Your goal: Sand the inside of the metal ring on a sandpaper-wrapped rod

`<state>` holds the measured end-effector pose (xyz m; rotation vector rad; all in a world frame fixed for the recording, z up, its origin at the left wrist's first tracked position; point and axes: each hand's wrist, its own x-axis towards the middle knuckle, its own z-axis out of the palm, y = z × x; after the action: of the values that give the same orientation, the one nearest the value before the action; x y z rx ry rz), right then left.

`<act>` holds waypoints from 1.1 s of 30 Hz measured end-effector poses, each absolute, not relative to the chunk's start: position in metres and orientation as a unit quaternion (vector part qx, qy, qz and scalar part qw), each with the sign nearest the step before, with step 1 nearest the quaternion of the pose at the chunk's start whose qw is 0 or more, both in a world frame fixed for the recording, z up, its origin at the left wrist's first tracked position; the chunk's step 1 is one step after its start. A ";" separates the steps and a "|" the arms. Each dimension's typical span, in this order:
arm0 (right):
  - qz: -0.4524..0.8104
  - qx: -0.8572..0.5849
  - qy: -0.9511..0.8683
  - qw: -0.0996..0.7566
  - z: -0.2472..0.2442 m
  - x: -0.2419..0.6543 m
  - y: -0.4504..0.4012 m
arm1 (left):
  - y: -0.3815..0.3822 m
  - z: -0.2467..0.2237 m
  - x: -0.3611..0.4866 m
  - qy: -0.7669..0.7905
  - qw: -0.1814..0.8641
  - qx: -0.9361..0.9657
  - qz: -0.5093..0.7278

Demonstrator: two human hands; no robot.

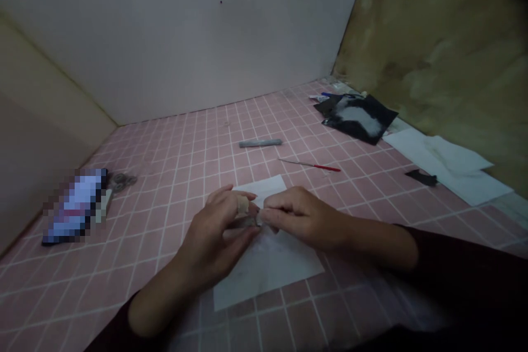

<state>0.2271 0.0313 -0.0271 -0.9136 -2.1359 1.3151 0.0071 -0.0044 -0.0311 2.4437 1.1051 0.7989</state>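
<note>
Narrowed, my left grip (218,225) and right grip (303,217) pinch a small piece (258,221) over the paper (272,267); it is mostly hidden, hard to identify. Pixelation leaves the screen (76,203) unreadable.

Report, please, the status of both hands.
Left hand and right hand close together above white sheet. Small item between them, too unclear to name. Red-handled tool beyond sheet, apart from hands.
</note>
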 end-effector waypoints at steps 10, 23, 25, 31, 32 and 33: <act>0.472 -0.330 -0.786 0.226 -0.026 0.228 0.031 | -0.003 -0.031 0.005 0.389 0.169 0.863 0.274; 0.482 -0.324 -0.778 0.240 -0.025 0.231 0.036 | -0.002 -0.028 0.004 0.409 0.162 0.855 0.275; 0.482 -0.332 -0.766 0.264 -0.024 0.232 0.038 | -0.001 -0.028 0.003 0.430 0.162 0.840 0.288; 0.476 -0.316 -0.795 0.204 -0.025 0.229 0.033 | -0.003 -0.030 0.004 0.390 0.179 0.863 0.267; 0.475 -0.321 -0.789 0.222 -0.024 0.230 0.034 | -0.003 -0.029 0.004 0.398 0.173 0.859 0.271; 0.476 -0.325 -0.782 0.239 -0.023 0.231 0.035 | -0.002 -0.029 0.003 0.413 0.168 0.851 0.279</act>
<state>0.2312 0.0349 -0.0235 -0.8889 -2.1410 1.3038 0.0028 -0.0020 -0.0292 2.4198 1.1738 0.7932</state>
